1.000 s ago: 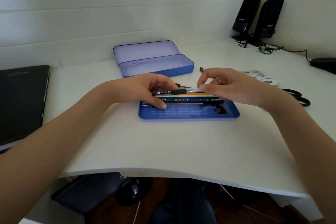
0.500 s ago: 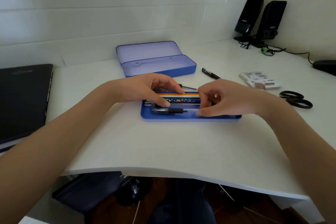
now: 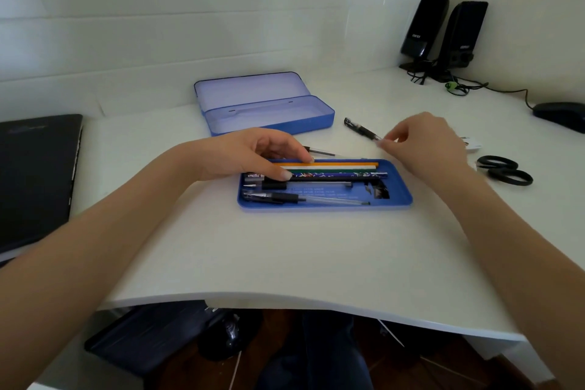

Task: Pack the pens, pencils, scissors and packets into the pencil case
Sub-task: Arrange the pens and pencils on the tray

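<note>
A shallow blue tray (image 3: 402, 203) lies in front of me holding an orange pencil (image 3: 342, 164), a green one, dark patterned pencils and two clear pens (image 3: 304, 198). My left hand (image 3: 247, 152) rests on the left ends of the pencils, thumb on a dark one. My right hand (image 3: 421, 142) hovers past the tray's far right corner, fingertips pinched at the near end of a black pen (image 3: 361, 129) lying on the table. Another clear pen (image 3: 319, 152) lies just behind the tray. The open blue pencil case (image 3: 285, 127) stands further back. Scissors (image 3: 503, 169) and packets (image 3: 471, 144) lie to the right.
A dark laptop (image 3: 34, 174) lies at the left edge. Two black speakers (image 3: 443, 35) with cables stand in the back right corner, and a dark mouse (image 3: 560, 111) sits at far right. The table's curved front edge is close to me.
My right hand let go of the clear pen, which now lies at the tray's front, and moved up and right to the black pen. My left hand stayed on the pencils.
</note>
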The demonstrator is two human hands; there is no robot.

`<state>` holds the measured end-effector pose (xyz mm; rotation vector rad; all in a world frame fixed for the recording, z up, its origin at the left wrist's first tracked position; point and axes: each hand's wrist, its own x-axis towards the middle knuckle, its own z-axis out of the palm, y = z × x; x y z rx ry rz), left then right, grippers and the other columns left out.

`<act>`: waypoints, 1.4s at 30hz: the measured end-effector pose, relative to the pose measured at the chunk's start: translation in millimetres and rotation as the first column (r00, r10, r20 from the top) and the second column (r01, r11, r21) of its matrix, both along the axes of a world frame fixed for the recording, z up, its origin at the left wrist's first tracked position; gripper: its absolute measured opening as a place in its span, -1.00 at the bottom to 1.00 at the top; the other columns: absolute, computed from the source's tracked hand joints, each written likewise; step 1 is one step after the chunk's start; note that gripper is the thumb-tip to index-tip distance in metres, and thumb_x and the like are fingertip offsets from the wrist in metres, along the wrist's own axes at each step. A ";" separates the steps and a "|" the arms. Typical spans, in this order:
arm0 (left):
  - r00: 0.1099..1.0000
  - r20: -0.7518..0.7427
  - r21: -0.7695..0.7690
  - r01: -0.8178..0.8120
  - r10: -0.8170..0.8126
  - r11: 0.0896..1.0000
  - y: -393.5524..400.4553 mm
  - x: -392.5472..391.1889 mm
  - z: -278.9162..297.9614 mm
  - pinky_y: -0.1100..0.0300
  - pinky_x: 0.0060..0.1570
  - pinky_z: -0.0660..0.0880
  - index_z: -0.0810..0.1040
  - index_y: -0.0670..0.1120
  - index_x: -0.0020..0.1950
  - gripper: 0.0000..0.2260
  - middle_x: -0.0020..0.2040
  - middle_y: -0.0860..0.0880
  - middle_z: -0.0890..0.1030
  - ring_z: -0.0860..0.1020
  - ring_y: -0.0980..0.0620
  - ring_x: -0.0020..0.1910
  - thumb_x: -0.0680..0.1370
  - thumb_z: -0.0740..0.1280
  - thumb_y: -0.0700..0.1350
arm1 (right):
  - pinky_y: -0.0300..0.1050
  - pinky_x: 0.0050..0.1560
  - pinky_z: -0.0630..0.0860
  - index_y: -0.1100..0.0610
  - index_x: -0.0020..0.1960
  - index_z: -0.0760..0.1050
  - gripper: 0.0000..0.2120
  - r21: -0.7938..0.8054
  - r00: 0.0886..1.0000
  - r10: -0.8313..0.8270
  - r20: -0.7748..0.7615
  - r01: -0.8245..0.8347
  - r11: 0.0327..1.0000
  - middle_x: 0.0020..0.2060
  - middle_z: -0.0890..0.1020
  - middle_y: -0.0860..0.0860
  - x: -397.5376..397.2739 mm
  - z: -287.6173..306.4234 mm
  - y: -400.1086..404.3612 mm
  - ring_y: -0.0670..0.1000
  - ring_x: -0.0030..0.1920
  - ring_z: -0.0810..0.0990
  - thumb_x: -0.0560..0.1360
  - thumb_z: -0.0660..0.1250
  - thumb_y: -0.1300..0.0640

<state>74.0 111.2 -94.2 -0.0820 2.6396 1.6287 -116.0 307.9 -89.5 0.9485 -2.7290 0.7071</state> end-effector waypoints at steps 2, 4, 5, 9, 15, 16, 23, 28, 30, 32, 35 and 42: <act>1.000 -0.004 -0.002 0.003 -0.003 1.000 0.2 0.3 0.3 0.33 0.11 0.45 0.54 -0.16 0.21 -0.69 0.20 0.01 0.61 0.55 0.12 0.18 0.48 0.34 -0.34 | -0.09 -0.18 0.42 0.08 -0.07 0.65 -0.80 0.039 0.998 -0.053 -0.014 0.054 0.998 -0.20 0.65 0.04 0.2 -4.3 -2.8 0.09 -0.17 0.55 0.44 0.37 -0.03; 1.000 -0.010 0.002 0.010 -0.010 1.000 0.2 0.6 0.2 0.32 0.13 0.45 0.54 -0.16 0.20 -0.70 0.20 0.01 0.61 0.55 0.10 0.19 0.49 0.34 -0.34 | -0.11 -0.22 0.38 0.09 -0.10 0.66 -0.82 0.055 0.996 -0.076 -0.046 0.078 0.995 -0.23 0.66 0.06 1.8 -4.8 -5.2 0.10 -0.21 0.55 0.45 0.36 0.01; 1.000 -0.012 0.003 0.014 -0.014 1.000 0.1 0.7 0.1 0.32 0.14 0.45 0.54 -0.16 0.20 -0.70 0.20 0.01 0.61 0.55 0.10 0.19 0.49 0.34 -0.34 | -0.12 -0.23 0.37 0.08 -0.11 0.66 -0.83 0.049 0.996 -0.077 -0.055 0.079 0.996 -0.23 0.67 0.06 2.1 -4.7 -5.6 0.10 -0.21 0.55 0.45 0.35 0.03; 1.000 -0.004 -0.006 0.010 -0.010 1.000 -0.5 0.1 -0.3 0.34 0.13 0.43 0.54 -0.12 0.19 -0.66 0.21 0.03 0.60 0.53 0.12 0.23 0.45 0.38 -0.36 | -0.11 -0.26 0.45 0.05 -0.18 0.64 -0.87 -0.109 0.998 0.006 0.058 0.000 0.994 -0.30 0.64 -0.04 5.6 -0.7 -4.7 0.02 -0.26 0.56 0.44 0.33 0.05; 0.987 0.113 -0.122 0.130 -0.117 0.984 0.9 5.4 7.2 0.22 0.29 0.39 0.47 0.16 0.28 -0.44 0.31 0.19 0.47 0.43 0.16 0.32 0.32 0.52 -0.09 | -0.39 -0.43 0.35 0.09 -0.20 0.65 -0.90 -0.329 0.930 0.246 0.275 -0.150 0.932 -0.42 0.54 -0.06 20.9 12.6 -2.8 -0.14 -0.42 0.42 0.43 0.41 0.08; 0.982 0.139 -0.143 0.152 -0.132 0.978 1.2 6.1 8.3 0.16 0.30 0.40 0.45 0.18 0.29 -0.41 0.34 0.16 0.45 0.43 0.13 0.32 0.30 0.52 -0.06 | -0.35 -0.36 0.38 0.08 -0.19 0.65 -0.92 -0.344 0.921 0.265 0.285 -0.160 0.925 -0.40 0.55 -0.05 22.0 13.6 -2.8 -0.12 -0.38 0.45 0.42 0.42 0.08; 0.991 0.098 -0.126 0.097 -0.085 0.987 6.3 6.9 8.7 0.07 0.26 0.45 0.53 0.15 0.22 -0.48 0.30 0.08 0.49 0.49 0.07 0.26 0.32 0.52 -0.19 | -0.42 -0.38 0.38 0.13 -0.19 0.58 -0.91 -0.218 0.660 0.558 0.504 -0.527 0.821 -0.32 0.61 0.12 36.1 25.8 5.6 -0.18 -0.45 0.47 0.37 0.48 0.19; 0.991 0.107 -0.108 0.093 -0.082 0.990 5.7 6.9 10.0 0.24 0.20 0.46 0.55 0.10 0.21 -0.51 0.28 0.10 0.51 0.51 0.14 0.22 0.36 0.50 -0.25 | -0.47 -0.45 0.31 0.17 -0.25 0.51 -0.87 -0.237 0.608 0.612 0.505 -0.585 0.776 -0.32 0.59 0.10 39.7 31.3 8.7 -0.18 -0.50 0.43 0.38 0.45 0.30; 0.992 0.108 -0.107 0.083 -0.071 0.991 5.0 6.6 9.8 0.28 0.14 0.48 0.53 0.08 0.24 -0.49 0.25 0.08 0.53 0.53 0.12 0.19 0.35 0.51 -0.25 | -0.38 -0.33 0.38 0.10 -0.27 0.54 -0.87 -0.221 0.585 0.631 0.510 -0.619 0.753 -0.30 0.60 0.12 36.0 34.4 12.5 -0.10 -0.37 0.47 0.38 0.46 0.26; 0.991 0.109 -0.109 0.089 -0.077 0.990 4.4 6.3 9.0 0.21 0.17 0.49 0.52 0.07 0.24 -0.49 0.27 0.04 0.53 0.52 0.05 0.22 0.35 0.51 -0.25 | -0.28 -0.23 0.43 0.06 -0.26 0.57 -0.87 -0.166 0.531 0.636 0.560 -0.680 0.714 -0.29 0.61 0.13 36.8 34.0 14.2 -0.03 -0.27 0.50 0.39 0.46 0.24; 0.990 0.116 -0.070 0.089 -0.080 0.994 3.7 6.5 8.1 0.15 0.17 0.50 0.52 0.06 0.24 -0.49 0.28 0.00 0.53 0.53 0.00 0.22 0.35 0.49 -0.27 | -0.26 -0.28 0.37 0.05 -0.24 0.57 -0.88 -0.080 0.495 0.634 0.594 -0.748 0.659 -0.35 0.56 0.02 46.2 26.5 9.8 -0.06 -0.32 0.45 0.40 0.46 0.22; 0.990 0.109 -0.069 0.101 -0.093 0.992 2.3 5.8 7.6 0.11 0.21 0.48 0.52 0.06 0.24 -0.51 0.28 0.00 0.53 0.52 0.01 0.24 0.35 0.48 -0.24 | -0.15 -0.24 0.45 -0.07 -0.17 0.65 -0.95 -0.088 0.581 0.685 0.440 -0.731 0.677 -0.35 0.63 -0.12 47.9 24.0 2.0 0.02 -0.34 0.50 0.38 0.45 -0.01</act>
